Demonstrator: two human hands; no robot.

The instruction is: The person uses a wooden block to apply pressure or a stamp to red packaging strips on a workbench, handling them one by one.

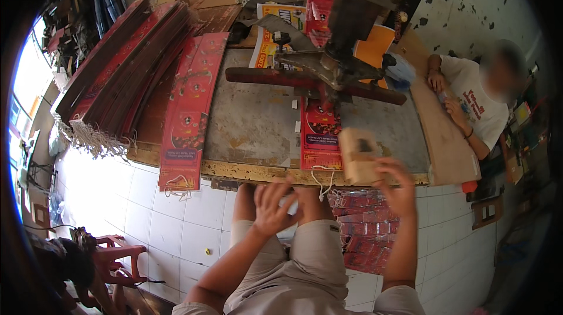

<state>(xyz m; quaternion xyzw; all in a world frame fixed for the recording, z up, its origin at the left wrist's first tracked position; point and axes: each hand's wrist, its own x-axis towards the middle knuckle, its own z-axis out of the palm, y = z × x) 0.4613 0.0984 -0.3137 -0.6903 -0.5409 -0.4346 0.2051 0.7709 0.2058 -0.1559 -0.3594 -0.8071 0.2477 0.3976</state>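
One wooden block [359, 155] in the right hand's [397, 189] closed grip; left hand [272, 205] open, empty, above two knees.

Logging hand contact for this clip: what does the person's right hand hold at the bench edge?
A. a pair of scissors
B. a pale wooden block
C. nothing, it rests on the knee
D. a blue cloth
B: the right hand grips a pale wooden block raised at the front edge of the workbench, just beside the red printed card strip, while the left hand is open with fingers spread, holding nothing.
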